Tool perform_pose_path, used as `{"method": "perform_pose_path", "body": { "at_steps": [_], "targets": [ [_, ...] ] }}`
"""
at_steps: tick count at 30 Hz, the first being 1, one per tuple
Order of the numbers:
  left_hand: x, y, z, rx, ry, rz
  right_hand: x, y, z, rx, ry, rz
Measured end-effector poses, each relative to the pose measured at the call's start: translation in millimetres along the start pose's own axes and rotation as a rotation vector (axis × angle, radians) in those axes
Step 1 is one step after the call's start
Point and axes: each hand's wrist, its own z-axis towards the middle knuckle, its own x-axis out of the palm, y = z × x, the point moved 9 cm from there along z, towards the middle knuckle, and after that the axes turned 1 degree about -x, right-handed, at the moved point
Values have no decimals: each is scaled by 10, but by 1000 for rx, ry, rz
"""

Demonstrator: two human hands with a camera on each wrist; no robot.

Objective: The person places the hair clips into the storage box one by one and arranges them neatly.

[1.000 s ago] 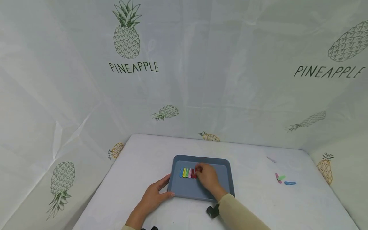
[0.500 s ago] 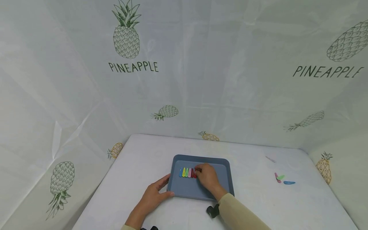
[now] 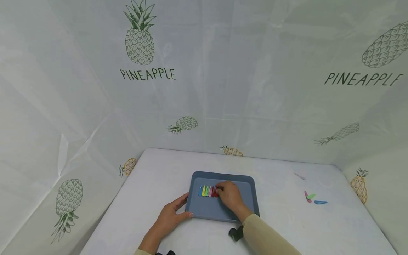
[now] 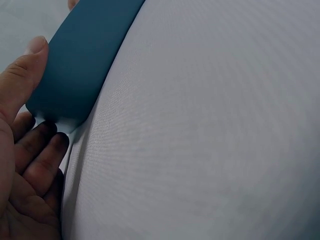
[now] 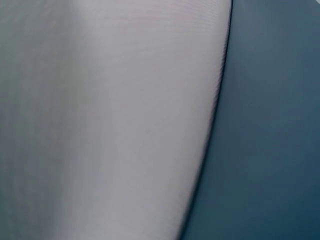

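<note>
A shallow blue-grey tray (image 3: 220, 211) lies on the white table, its wall (image 4: 87, 55) close up in the left wrist view. My left hand (image 3: 170, 217) holds its front left corner, thumb at the front edge and fingers along the left side. Inside the tray is a row of snap hair clips: a blue clip (image 3: 200, 191), a yellow clip (image 3: 203, 191), a green clip, a pink clip (image 3: 210, 192) and two red clips. With bent fingers my right hand (image 3: 231, 196) pinches the rightmost red hair clip (image 3: 216, 194), partly covering it. The right wrist view shows no hand.
On the table to the right lie a blue hair clip (image 3: 320, 202), a light green clip (image 3: 311, 196), a pink clip (image 3: 306, 194) and, farther back, a pale thin clip (image 3: 299, 176). A white pineapple-print sheet (image 3: 204, 88) hangs behind the table.
Almost nothing differs. Both hands keep their places at the tray, and the row of clips looks the same; the whole view has shifted very slightly.
</note>
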Motion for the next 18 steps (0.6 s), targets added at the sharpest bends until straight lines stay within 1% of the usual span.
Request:
{"method": "perform_pose_path", "body": {
  "at_steps": [9, 11, 16, 18],
  "targets": [
    [2, 6, 8, -8, 0, 2, 14, -34, 15, 24, 11, 34],
    [3, 10, 10, -11, -1, 6, 14, -30, 11, 15, 11, 29],
    [2, 8, 9, -15, -2, 7, 6, -32, 9, 21, 10, 36],
    [2, 3, 8, -15, -2, 7, 7, -40, 6, 39, 15, 50]
  ]
}}
